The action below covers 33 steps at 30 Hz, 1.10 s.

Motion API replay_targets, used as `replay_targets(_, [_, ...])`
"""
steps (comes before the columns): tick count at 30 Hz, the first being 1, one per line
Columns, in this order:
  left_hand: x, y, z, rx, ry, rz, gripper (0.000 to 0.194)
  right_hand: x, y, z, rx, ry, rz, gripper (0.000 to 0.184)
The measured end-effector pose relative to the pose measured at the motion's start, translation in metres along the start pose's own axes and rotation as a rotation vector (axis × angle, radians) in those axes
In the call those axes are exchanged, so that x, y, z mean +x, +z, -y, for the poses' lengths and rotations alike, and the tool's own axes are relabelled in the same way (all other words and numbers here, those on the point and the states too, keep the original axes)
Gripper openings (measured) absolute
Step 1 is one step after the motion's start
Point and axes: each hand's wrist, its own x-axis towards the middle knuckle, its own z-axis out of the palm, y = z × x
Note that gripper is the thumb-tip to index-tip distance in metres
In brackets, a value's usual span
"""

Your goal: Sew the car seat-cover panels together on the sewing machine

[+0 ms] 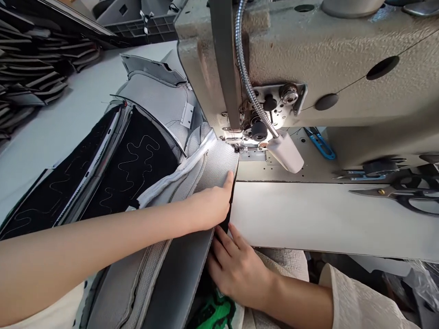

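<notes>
Pressing flat, open left hand and right hand steady the grey mesh cover, black-backed, white-edged, gripping nothing.

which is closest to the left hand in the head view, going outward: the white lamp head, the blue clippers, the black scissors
From the left hand:
1. White lamp head, up and right, beside the needle.
2. Blue clippers, farther right on the machine bed.
3. Black scissors, far right on the table edge.
</notes>
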Motion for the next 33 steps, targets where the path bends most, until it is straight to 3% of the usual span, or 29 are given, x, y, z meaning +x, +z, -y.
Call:
replay_targets(3, [-0.003,-0.004,-0.003,-0.024,-0.002,0.055,0.075,-0.001,-0.002,0.001,-0.005,-0.007,0.037,0.03])
replay_targets(8, [0.013,-0.014,-0.007,-0.003,0.012,-0.007,0.075,0.0,-0.012,-0.016,-0.013,-0.02,0.056,0.028])
replay_targets(13, [0.031,-0.023,-0.009,0.021,-0.018,-0.118,0.071,0.0,-0.015,-0.035,-0.062,-0.05,-0.006,0.025])
replay_targets(17, [0.007,-0.023,-0.009,-0.036,0.022,-0.179,0.08,-0.008,-0.004,-0.037,-0.008,-0.049,-0.081,0.024])
replay_targets(20, [-0.044,0.012,-0.016,-0.1,0.137,-0.178,0.082,-0.019,0.011,-0.026,0.055,-0.073,-0.091,0.027])
replay_targets(22, [-0.077,0.057,-0.024,-0.149,0.273,-0.154,0.088,-0.027,0.021,-0.016,0.106,-0.085,-0.115,0.026])
replay_targets(23, [-0.089,0.083,-0.027,-0.163,0.304,-0.213,0.094,-0.029,0.024,-0.012,0.131,-0.08,-0.132,0.024])
replay_targets(24, [-0.097,0.11,-0.029,-0.177,0.296,-0.302,0.098,-0.031,0.026,-0.009,0.158,-0.075,-0.142,0.023])
replay_targets(27, [-0.097,0.174,-0.021,-0.25,0.015,-0.614,0.097,-0.029,0.021,-0.007,0.208,-0.099,-0.066,0.019])
replay_targets(28, [-0.093,0.185,-0.013,-0.246,-0.036,-0.683,0.095,-0.028,0.017,-0.007,0.207,-0.114,-0.017,0.018])
replay_targets(30, [-0.087,0.193,0.006,-0.195,0.005,-0.713,0.094,-0.024,0.009,-0.01,0.172,-0.124,0.064,0.017])
replay_targets(33, [-0.09,0.177,0.035,-0.121,0.239,-0.567,0.098,-0.021,0.002,-0.014,0.122,-0.158,0.128,0.017])
